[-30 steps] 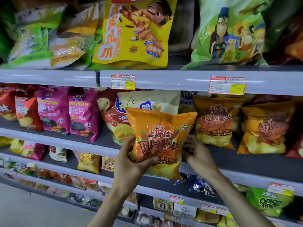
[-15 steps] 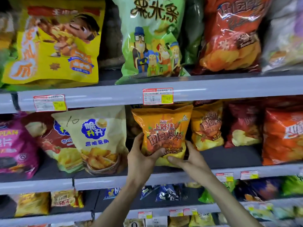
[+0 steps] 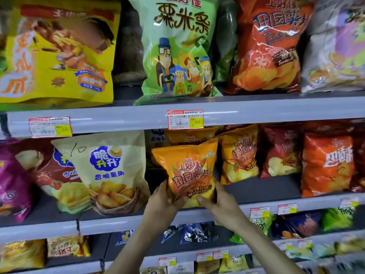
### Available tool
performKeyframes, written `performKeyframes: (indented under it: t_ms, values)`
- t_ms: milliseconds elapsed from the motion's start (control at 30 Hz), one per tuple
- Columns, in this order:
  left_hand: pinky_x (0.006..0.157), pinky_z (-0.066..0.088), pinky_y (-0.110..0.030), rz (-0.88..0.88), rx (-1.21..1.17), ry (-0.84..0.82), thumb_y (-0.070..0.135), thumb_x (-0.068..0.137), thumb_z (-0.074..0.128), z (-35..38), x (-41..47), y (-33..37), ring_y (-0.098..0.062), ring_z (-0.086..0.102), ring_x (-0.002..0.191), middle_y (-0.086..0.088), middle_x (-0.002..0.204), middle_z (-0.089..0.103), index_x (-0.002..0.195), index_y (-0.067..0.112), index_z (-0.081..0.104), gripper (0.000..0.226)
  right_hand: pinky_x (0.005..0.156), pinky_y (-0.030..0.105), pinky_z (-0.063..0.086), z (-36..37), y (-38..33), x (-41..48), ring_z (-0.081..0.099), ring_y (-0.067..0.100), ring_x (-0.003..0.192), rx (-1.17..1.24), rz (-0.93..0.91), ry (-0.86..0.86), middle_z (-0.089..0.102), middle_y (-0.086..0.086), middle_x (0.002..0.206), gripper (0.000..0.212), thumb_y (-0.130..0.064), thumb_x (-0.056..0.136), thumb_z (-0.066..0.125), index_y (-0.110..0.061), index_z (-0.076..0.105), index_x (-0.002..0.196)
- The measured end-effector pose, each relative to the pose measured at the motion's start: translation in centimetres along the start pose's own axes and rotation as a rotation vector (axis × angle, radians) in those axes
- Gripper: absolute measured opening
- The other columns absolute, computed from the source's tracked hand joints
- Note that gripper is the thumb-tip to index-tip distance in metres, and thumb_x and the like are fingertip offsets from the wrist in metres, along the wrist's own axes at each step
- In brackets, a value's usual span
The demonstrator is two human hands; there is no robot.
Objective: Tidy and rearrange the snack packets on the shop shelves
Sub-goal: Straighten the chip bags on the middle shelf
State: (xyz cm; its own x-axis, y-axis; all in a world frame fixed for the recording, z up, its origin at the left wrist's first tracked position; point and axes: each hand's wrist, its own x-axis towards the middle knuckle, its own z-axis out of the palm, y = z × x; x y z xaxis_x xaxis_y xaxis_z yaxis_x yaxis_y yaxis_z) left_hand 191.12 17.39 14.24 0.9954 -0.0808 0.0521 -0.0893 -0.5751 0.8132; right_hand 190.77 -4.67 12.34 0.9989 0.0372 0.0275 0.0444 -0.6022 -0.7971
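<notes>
An orange chip packet [image 3: 187,171] stands upright at the front of the middle shelf [image 3: 266,188]. My left hand [image 3: 164,202] grips its lower left corner, thumb across the front. My right hand [image 3: 221,202] grips its lower right corner, thumb on the front as well. More orange packets of the same kind stand behind it [image 3: 189,136] and to its right [image 3: 239,155]. A large cream packet [image 3: 110,171] leans just to its left.
Red packets [image 3: 280,151] and an orange-red packet [image 3: 327,165] fill the middle shelf's right end; purple and red ones sit at the left. Large yellow [image 3: 59,52], green [image 3: 177,48] and red [image 3: 268,44] bags stand on the upper shelf. Lower shelves hold several small packets.
The view has swung right and up along the shelves. Both hands have carried the orange packet in under the upper shelf, to the right of the cream packet, and set it upright.
</notes>
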Motion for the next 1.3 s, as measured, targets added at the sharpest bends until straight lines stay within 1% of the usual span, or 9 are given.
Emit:
performKeyframes:
  t_ms: [167,300,400,500,567,800,1100,1200,1300]
  values:
    - [0.083,0.048,-0.036,0.08,0.25,-0.088,0.054,0.092,0.068,-1.4,-1.9,-1.3,-0.027,0.061,0.115,0.003,0.119,0.064,0.139,0.03,0.053,0.055,0.102,0.033,0.046,-0.6,-0.8,-1.8,0.054,0.015,0.129,-0.133,0.046,0.001,0.057,-0.013,0.138,0.068,-0.057,0.095,0.062,-0.033,0.035,0.152]
    - [0.102,0.049,-0.045,0.067,0.354,-0.069,0.052,0.099,0.061,-1.8,-4.3,-2.2,-0.03,0.051,0.132,0.001,0.142,0.057,0.16,0.023,0.038,0.071,0.114,0.038,0.039,-0.4,-1.7,-5.0,0.037,0.019,0.146,-0.283,0.1,0.035,0.042,-0.007,0.157,0.076,-0.06,0.098,0.055,-0.028,0.026,0.161]
    - [0.098,0.05,-0.044,0.073,0.358,-0.146,0.052,0.099,0.059,-1.7,-6.4,-2.5,-0.028,0.054,0.123,0.001,0.136,0.06,0.161,0.029,0.036,0.07,0.109,0.026,0.035,-0.1,-2.0,-8.0,0.038,0.016,0.143,-0.341,0.13,0.072,0.042,-0.005,0.155,0.072,-0.052,0.102,0.057,-0.027,0.027,0.162]
    - [0.111,0.046,-0.046,0.081,0.415,-0.206,0.051,0.1,0.059,-0.7,-7.9,-1.7,-0.028,0.048,0.139,0.002,0.152,0.054,0.161,0.028,0.037,0.069,0.115,0.025,0.031,0.1,-1.6,-10.9,0.032,0.013,0.146,-0.44,0.145,0.089,0.039,-0.007,0.159,0.071,-0.056,0.101,0.054,-0.027,0.03,0.161]
    - [0.109,0.048,-0.048,0.128,0.407,-0.22,0.048,0.099,0.063,0.5,-8.9,-0.6,-0.027,0.051,0.138,0.004,0.15,0.056,0.158,0.03,0.042,0.065,0.115,0.026,0.032,-0.4,-1.0,-12.8,0.032,0.011,0.147,-0.462,0.178,0.094,0.04,-0.01,0.16,0.068,-0.061,0.101,0.049,-0.029,0.033,0.159]
    - [0.106,0.044,-0.034,0.245,0.46,-0.235,0.056,0.104,0.049,5.9,-11.9,5.1,-0.017,0.05,0.139,0.012,0.151,0.053,0.158,0.041,0.035,0.058,0.112,0.032,0.033,-4.8,0.6,-18.0,0.035,0.014,0.145,-0.579,0.231,0.176,0.041,-0.012,0.156,0.06,-0.06,0.104,0.04,-0.035,0.032,0.158]
    - [0.086,0.058,-0.043,0.241,0.486,-0.243,0.058,0.097,0.051,15.1,-13.3,13.7,-0.022,0.066,0.114,0.009,0.123,0.069,0.139,0.039,0.056,0.046,0.111,0.034,0.038,-14.8,7.0,-23.9,0.037,0.013,0.142,-0.548,0.197,0.235,0.043,-0.014,0.152,0.064,-0.069,0.101,0.025,-0.037,0.033,0.155]
    - [0.091,0.057,-0.047,0.189,0.446,-0.229,0.057,0.096,0.053,17.8,-12.9,16.1,-0.027,0.065,0.12,0.002,0.131,0.068,0.14,0.034,0.06,0.05,0.11,0.033,0.038,-17.5,9.6,-25.0,0.039,0.014,0.141,-0.547,0.179,0.204,0.043,-0.013,0.153,0.065,-0.069,0.101,0.025,-0.035,0.035,0.156]
    - [0.093,0.057,-0.048,0.135,0.456,-0.195,0.057,0.093,0.055,19.9,-12.8,17.8,-0.027,0.063,0.124,0.002,0.135,0.067,0.143,0.034,0.06,0.055,0.098,0.036,0.049,-19.1,10.8,-25.3,0.056,0.017,0.126,-0.562,0.157,0.19,0.061,-0.009,0.136,0.065,-0.067,0.098,0.028,-0.03,0.053,0.145]
